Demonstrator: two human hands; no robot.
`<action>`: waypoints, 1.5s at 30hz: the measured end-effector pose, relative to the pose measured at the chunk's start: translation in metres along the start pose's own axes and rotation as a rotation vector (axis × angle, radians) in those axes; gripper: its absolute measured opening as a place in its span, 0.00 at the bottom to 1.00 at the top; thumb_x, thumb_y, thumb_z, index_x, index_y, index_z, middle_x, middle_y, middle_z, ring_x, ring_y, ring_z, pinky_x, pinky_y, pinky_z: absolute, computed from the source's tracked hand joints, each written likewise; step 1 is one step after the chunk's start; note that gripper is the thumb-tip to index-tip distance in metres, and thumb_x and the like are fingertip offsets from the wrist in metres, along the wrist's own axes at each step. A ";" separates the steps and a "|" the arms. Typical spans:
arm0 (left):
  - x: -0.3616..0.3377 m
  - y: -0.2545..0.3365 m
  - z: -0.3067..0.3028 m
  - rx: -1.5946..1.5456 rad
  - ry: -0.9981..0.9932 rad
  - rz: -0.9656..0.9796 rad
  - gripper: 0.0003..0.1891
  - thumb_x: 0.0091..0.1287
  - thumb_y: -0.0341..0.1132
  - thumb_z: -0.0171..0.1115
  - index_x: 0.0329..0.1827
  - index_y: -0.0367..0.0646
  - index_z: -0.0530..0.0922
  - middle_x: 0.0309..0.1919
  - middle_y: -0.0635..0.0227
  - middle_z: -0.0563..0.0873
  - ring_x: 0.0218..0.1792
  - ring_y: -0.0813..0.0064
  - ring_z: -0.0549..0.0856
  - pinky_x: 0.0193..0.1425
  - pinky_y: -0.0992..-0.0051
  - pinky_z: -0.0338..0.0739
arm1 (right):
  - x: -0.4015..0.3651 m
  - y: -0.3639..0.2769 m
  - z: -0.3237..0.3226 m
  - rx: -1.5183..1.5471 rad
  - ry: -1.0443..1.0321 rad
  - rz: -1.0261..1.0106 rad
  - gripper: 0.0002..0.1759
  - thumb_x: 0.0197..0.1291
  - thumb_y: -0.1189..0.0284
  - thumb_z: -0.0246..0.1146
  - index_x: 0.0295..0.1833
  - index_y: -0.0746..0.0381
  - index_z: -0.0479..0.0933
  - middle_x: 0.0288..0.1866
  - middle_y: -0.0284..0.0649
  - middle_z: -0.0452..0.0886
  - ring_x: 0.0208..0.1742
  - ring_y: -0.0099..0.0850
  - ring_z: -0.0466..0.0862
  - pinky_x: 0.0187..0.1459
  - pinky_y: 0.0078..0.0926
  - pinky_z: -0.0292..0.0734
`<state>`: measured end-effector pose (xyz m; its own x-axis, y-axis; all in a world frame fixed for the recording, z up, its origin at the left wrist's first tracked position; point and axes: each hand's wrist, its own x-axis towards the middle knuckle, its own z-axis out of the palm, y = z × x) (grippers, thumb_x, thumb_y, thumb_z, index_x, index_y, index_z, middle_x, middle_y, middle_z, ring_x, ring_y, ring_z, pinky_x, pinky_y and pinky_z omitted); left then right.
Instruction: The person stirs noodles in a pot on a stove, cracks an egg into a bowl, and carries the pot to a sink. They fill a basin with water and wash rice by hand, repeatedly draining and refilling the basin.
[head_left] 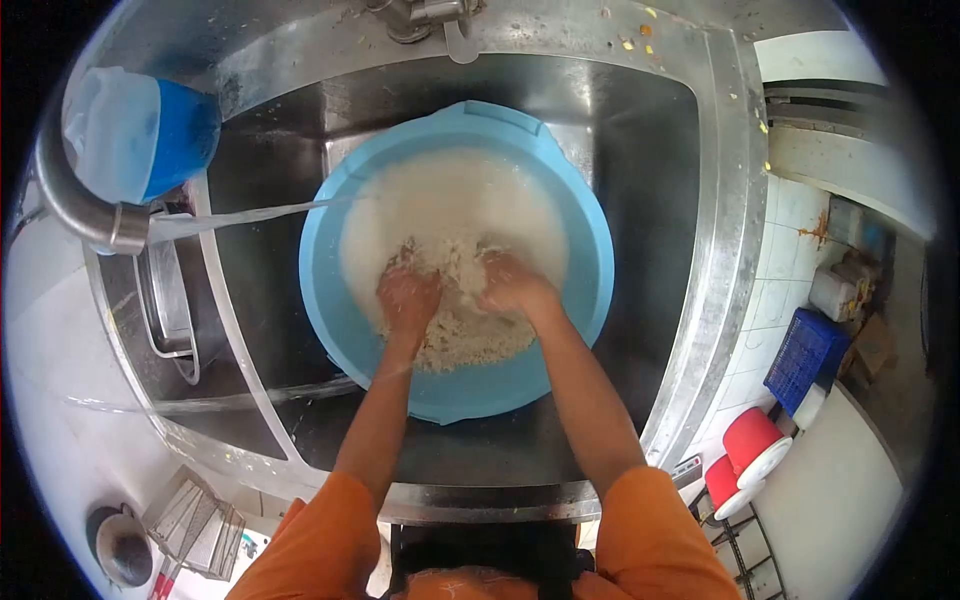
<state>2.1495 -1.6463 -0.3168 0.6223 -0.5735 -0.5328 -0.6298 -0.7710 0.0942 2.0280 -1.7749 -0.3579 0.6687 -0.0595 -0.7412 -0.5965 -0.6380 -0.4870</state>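
A light blue plastic basin (591, 260) stands in the sink, holding cloudy whitish water (455, 190). Pale grains that look like rice (470, 335) lie heaped in its near half. My left hand (408, 295) is in the rice left of the middle, its fingers curled into the wet grains. Opposite it, my right hand (512, 283) is curled into the same heap from the right. Rice rises between the two hands, which are a small gap apart. Water and grains hide the fingertips of both.
A curved tap (125, 228) at left sends a stream of water into the basin. Around the basin is a steel sink (655, 200). A blue-and-clear plastic container (180, 135) stands at upper left, above a metal tray (168, 300). Red containers (752, 440) and a blue crate (803, 362) are at right.
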 end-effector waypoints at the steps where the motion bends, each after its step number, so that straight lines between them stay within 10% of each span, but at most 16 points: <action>1: -0.023 -0.005 -0.011 -0.120 0.378 0.059 0.29 0.58 0.48 0.65 0.59 0.40 0.75 0.57 0.56 0.79 0.59 0.57 0.76 0.67 0.58 0.64 | -0.039 -0.016 -0.039 0.091 0.063 0.019 0.24 0.57 0.55 0.59 0.53 0.60 0.77 0.60 0.46 0.75 0.61 0.43 0.74 0.64 0.36 0.65; 3: -0.015 -0.029 -0.006 -0.245 0.544 -0.019 0.30 0.59 0.47 0.65 0.61 0.41 0.73 0.58 0.56 0.78 0.58 0.59 0.76 0.68 0.59 0.63 | -0.052 -0.019 -0.054 0.183 0.125 0.046 0.33 0.55 0.56 0.63 0.62 0.64 0.72 0.67 0.50 0.70 0.69 0.43 0.68 0.71 0.39 0.57; 5: -0.002 -0.051 0.030 -0.377 0.723 -0.101 0.31 0.59 0.45 0.64 0.64 0.41 0.71 0.59 0.56 0.78 0.58 0.61 0.77 0.68 0.60 0.62 | -0.036 -0.008 -0.049 0.287 0.867 0.181 0.35 0.55 0.54 0.64 0.63 0.65 0.71 0.71 0.56 0.62 0.72 0.46 0.63 0.74 0.41 0.52; 6: 0.016 -0.059 0.059 -0.612 0.740 -0.158 0.32 0.59 0.46 0.66 0.64 0.41 0.71 0.59 0.56 0.78 0.57 0.61 0.77 0.66 0.60 0.65 | -0.008 0.006 -0.041 0.286 0.888 0.177 0.35 0.55 0.54 0.64 0.63 0.65 0.71 0.71 0.56 0.62 0.72 0.46 0.63 0.74 0.41 0.52; 10: 0.077 -0.082 0.119 -1.347 0.340 -0.428 0.32 0.58 0.48 0.67 0.62 0.41 0.72 0.57 0.57 0.79 0.55 0.60 0.78 0.62 0.61 0.70 | 0.078 0.035 -0.025 0.523 0.402 0.275 0.37 0.57 0.51 0.60 0.66 0.64 0.67 0.72 0.55 0.60 0.73 0.46 0.59 0.74 0.41 0.49; 16: 0.094 -0.103 0.091 -1.550 -0.123 -0.376 0.30 0.55 0.50 0.67 0.58 0.42 0.75 0.54 0.56 0.81 0.51 0.60 0.80 0.59 0.61 0.72 | 0.101 0.012 0.002 0.669 0.017 0.161 0.40 0.61 0.47 0.53 0.70 0.63 0.61 0.74 0.52 0.56 0.75 0.45 0.54 0.75 0.41 0.44; 23: 0.031 -0.113 0.033 -0.813 -0.617 0.136 0.29 0.51 0.51 0.67 0.52 0.43 0.80 0.50 0.56 0.83 0.47 0.60 0.83 0.56 0.62 0.75 | 0.013 -0.028 0.005 0.287 -0.243 -0.073 0.43 0.65 0.42 0.46 0.75 0.62 0.54 0.77 0.50 0.52 0.78 0.44 0.48 0.77 0.41 0.39; 28: -0.030 -0.031 0.023 0.036 -0.217 0.610 0.27 0.49 0.53 0.67 0.49 0.45 0.82 0.48 0.55 0.84 0.43 0.60 0.84 0.53 0.61 0.77 | -0.023 -0.007 0.094 -0.377 0.628 -0.209 0.40 0.54 0.50 0.62 0.69 0.59 0.65 0.71 0.50 0.64 0.74 0.43 0.59 0.72 0.43 0.53; 29: -0.030 -0.022 0.035 0.182 -0.041 0.699 0.27 0.49 0.53 0.67 0.48 0.45 0.83 0.47 0.55 0.84 0.43 0.59 0.85 0.52 0.60 0.77 | -0.015 -0.005 0.067 -0.277 0.209 -0.101 0.39 0.59 0.51 0.58 0.73 0.55 0.59 0.73 0.46 0.60 0.74 0.43 0.60 0.70 0.41 0.59; 31: 0.003 -0.010 0.041 0.374 -0.826 0.316 0.46 0.52 0.62 0.66 0.69 0.39 0.64 0.66 0.56 0.71 0.67 0.57 0.69 0.69 0.57 0.62 | 0.011 0.004 0.035 0.005 -0.282 0.066 0.41 0.57 0.49 0.60 0.72 0.57 0.58 0.74 0.47 0.60 0.74 0.43 0.61 0.70 0.41 0.60; 32: 0.014 -0.016 0.054 0.344 -0.879 0.205 0.45 0.53 0.60 0.65 0.68 0.39 0.65 0.65 0.56 0.72 0.66 0.57 0.70 0.69 0.57 0.62 | 0.024 0.011 0.029 0.177 -0.347 0.138 0.44 0.51 0.47 0.65 0.69 0.63 0.64 0.71 0.51 0.63 0.73 0.44 0.62 0.72 0.43 0.56; 36: 0.037 -0.034 0.140 0.080 -0.206 -0.034 0.38 0.56 0.54 0.63 0.66 0.39 0.68 0.63 0.56 0.75 0.64 0.56 0.72 0.68 0.58 0.64 | 0.065 0.023 0.059 0.123 -0.100 0.132 0.44 0.51 0.52 0.66 0.71 0.60 0.62 0.70 0.53 0.65 0.70 0.47 0.65 0.71 0.44 0.57; 39: 0.034 -0.021 0.083 -0.107 -0.093 -0.099 0.33 0.59 0.49 0.62 0.64 0.38 0.70 0.61 0.55 0.76 0.62 0.55 0.74 0.67 0.59 0.66 | 0.028 0.002 -0.016 0.039 -0.181 0.039 0.44 0.51 0.55 0.66 0.72 0.58 0.61 0.68 0.54 0.67 0.68 0.49 0.67 0.70 0.45 0.58; 41: -0.001 -0.017 0.024 -0.232 0.362 -0.033 0.30 0.60 0.45 0.61 0.63 0.38 0.72 0.59 0.55 0.78 0.61 0.55 0.75 0.67 0.60 0.67 | -0.020 -0.016 -0.072 -0.017 -0.098 0.034 0.44 0.50 0.57 0.67 0.73 0.56 0.60 0.67 0.54 0.68 0.67 0.51 0.69 0.70 0.45 0.59; 45: 0.013 -0.048 0.045 -0.538 0.780 -0.142 0.26 0.61 0.42 0.61 0.61 0.38 0.74 0.58 0.54 0.79 0.59 0.55 0.76 0.66 0.60 0.67 | -0.021 -0.007 -0.078 0.050 0.681 0.098 0.45 0.42 0.58 0.71 0.68 0.64 0.65 0.67 0.54 0.68 0.66 0.45 0.71 0.69 0.40 0.61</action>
<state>2.1675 -1.6043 -0.3663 0.9332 -0.3379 0.1228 -0.3475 -0.7604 0.5487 2.0527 -1.8287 -0.3025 0.7308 -0.5946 -0.3352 -0.6772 -0.5702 -0.4650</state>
